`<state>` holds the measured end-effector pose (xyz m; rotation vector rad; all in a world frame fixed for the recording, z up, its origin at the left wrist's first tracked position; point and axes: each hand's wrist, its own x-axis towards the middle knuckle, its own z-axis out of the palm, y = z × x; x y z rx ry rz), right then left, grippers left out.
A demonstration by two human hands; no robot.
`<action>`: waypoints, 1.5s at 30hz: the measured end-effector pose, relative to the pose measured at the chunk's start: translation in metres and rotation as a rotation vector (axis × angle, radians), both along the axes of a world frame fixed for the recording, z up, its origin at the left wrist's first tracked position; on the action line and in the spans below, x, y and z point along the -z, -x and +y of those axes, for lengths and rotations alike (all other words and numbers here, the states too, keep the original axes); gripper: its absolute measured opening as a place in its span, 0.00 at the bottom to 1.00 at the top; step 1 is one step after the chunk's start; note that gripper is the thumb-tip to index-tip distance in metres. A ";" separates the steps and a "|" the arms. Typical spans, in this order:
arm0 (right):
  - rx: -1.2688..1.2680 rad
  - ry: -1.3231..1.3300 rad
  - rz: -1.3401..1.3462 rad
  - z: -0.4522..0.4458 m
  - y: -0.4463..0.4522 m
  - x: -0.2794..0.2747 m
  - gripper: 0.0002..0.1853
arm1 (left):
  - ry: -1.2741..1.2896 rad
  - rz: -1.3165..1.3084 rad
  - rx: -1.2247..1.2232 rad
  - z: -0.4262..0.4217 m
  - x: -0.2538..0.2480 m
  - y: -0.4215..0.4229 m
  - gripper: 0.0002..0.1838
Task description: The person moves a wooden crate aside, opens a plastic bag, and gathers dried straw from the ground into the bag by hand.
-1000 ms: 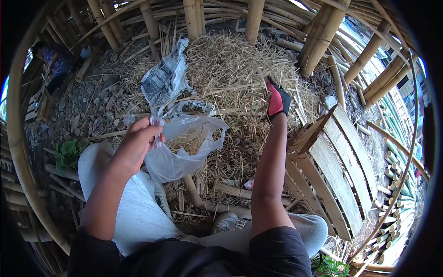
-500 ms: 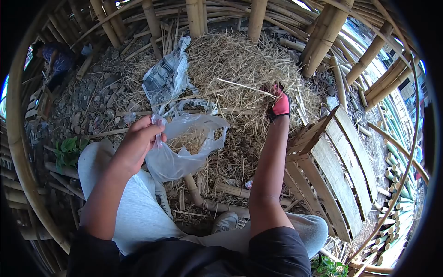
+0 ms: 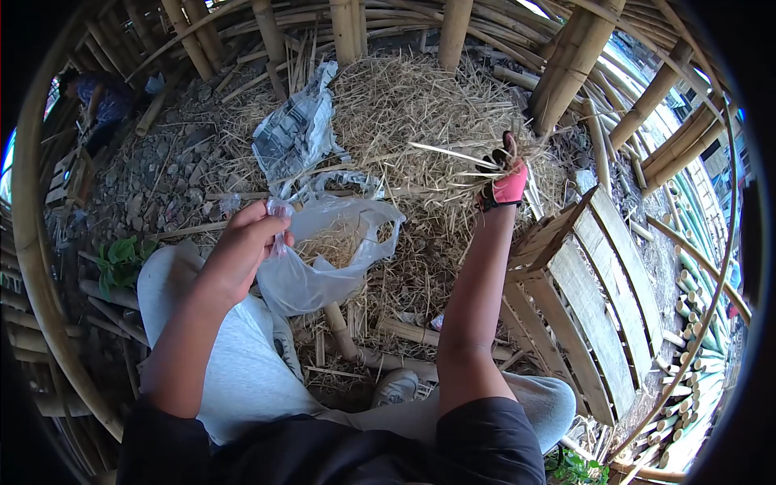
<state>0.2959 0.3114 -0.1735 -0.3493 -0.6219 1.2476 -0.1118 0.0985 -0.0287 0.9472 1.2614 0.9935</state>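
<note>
My left hand (image 3: pixel 246 242) is bare and closed on the bunched edge of a translucent plastic bag (image 3: pixel 299 287). The bag's mouth gapes open, with some straw (image 3: pixel 335 242) inside. My right hand (image 3: pixel 503 182) wears a pink and black fingerless-looking glove. Its fingers curl around a loose bundle of straw, with long pale strands sticking out to the left, while the thumb points up. Below and beyond that hand spreads a heap of dry straw (image 3: pixel 404 97). Crumpled newspaper (image 3: pixel 295 125) lies left of the heap.
A slatted wooden crate (image 3: pixel 586 299) stands tilted at my right knee. Bamboo posts (image 3: pixel 578 65) ring the far side, and cut bamboo poles (image 3: pixel 695 356) are stacked at right. Rubble (image 3: pixel 170 162) covers the ground at left. Another person (image 3: pixel 97 101) is at far left.
My right hand has risen slightly from the straw heap and shifted a little right, and its thumb is now raised. The left hand still grips the bag in the same place.
</note>
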 end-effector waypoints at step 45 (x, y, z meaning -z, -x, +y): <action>-0.487 0.184 0.335 -0.047 0.208 -0.010 0.19 | 0.020 -0.094 -0.124 0.017 0.024 0.012 0.12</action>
